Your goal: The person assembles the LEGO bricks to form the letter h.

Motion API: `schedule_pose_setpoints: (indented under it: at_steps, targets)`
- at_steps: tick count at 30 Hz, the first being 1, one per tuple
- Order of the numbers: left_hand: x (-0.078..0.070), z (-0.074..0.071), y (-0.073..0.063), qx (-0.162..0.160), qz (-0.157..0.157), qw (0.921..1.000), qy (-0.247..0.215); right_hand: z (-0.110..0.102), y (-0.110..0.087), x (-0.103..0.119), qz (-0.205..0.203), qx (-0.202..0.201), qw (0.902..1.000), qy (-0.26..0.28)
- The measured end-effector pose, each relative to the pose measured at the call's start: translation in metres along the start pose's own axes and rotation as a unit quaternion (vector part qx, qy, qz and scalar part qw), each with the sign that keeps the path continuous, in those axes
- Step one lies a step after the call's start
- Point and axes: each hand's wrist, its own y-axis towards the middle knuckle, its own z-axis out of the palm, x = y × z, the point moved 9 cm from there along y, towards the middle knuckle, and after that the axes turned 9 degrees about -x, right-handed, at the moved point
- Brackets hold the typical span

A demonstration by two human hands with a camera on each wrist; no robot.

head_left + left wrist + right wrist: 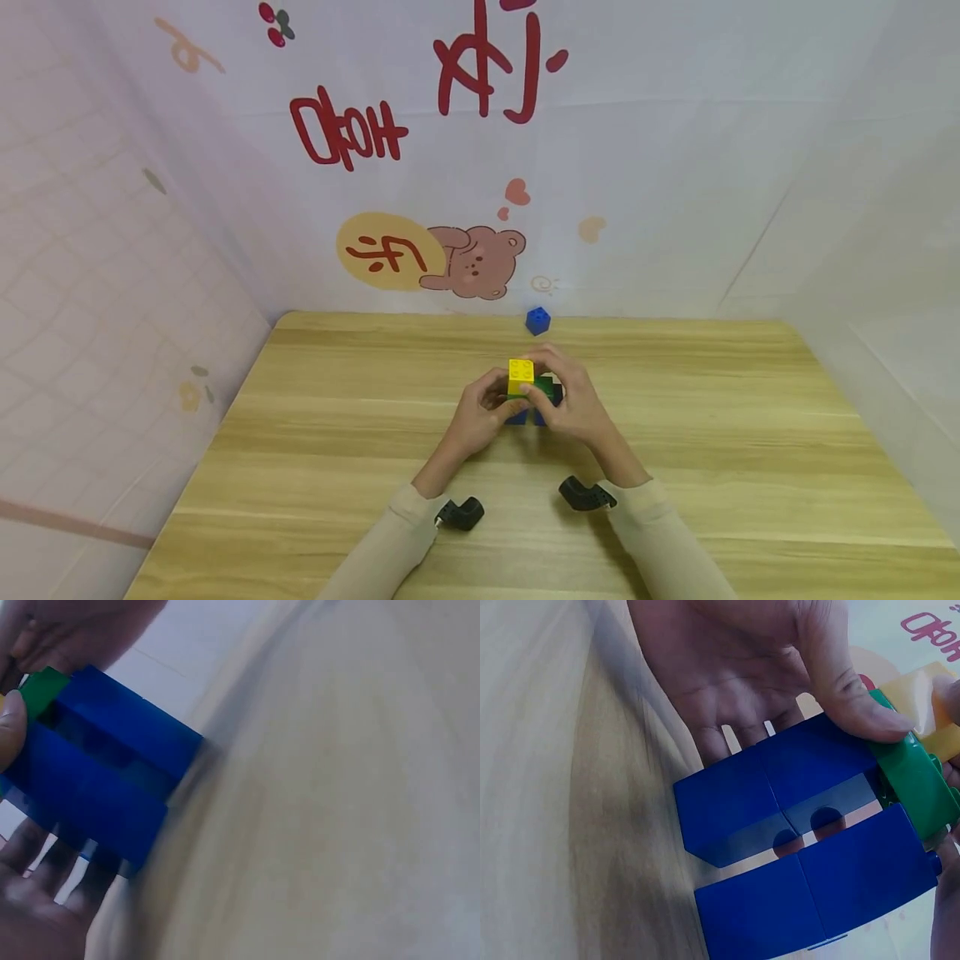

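Two blue brick columns (817, 761) stand side by side with a gap between them. A green brick (915, 780) bridges their tops, and a yellow brick (521, 370) sits above it at the left side. My left hand (477, 415) grips the left column, thumb in front by the green brick and fingers behind. The right hand (579, 406) pinches the yellow brick, its thumb on the near face; its other fingers are partly hidden behind the build. In the left wrist view the blue columns (90, 802) reach close to the table; whether they touch it I cannot tell.
A loose blue brick (537, 321) lies at the table's back edge, beyond the hands. Black curved pieces (461, 513) stick out at both sleeve cuffs. Behind the wooden table (345, 433) hangs a printed white backdrop (660, 167).
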Motion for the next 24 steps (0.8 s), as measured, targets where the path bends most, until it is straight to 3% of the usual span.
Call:
schedule_pose_setpoints:
  at_steps: [6, 18, 24]
  targets:
    - [-0.004, -0.003, 0.001, 0.008, -0.012, 0.9999, -0.005, 0.0, -0.002, 0.002, 0.003, 0.001, 1.0, -0.009]
    - [-0.006, -0.008, -0.001, -0.008, 0.021, 0.9997, -0.004, 0.001, -0.007, -0.004, 0.046, 0.017, 0.9985, -0.026]
    - [-0.005, -0.007, -0.004, -0.007, 0.038, 0.999, -0.023, -0.002, -0.012, -0.016, 0.09, 0.026, 0.9956, -0.009]
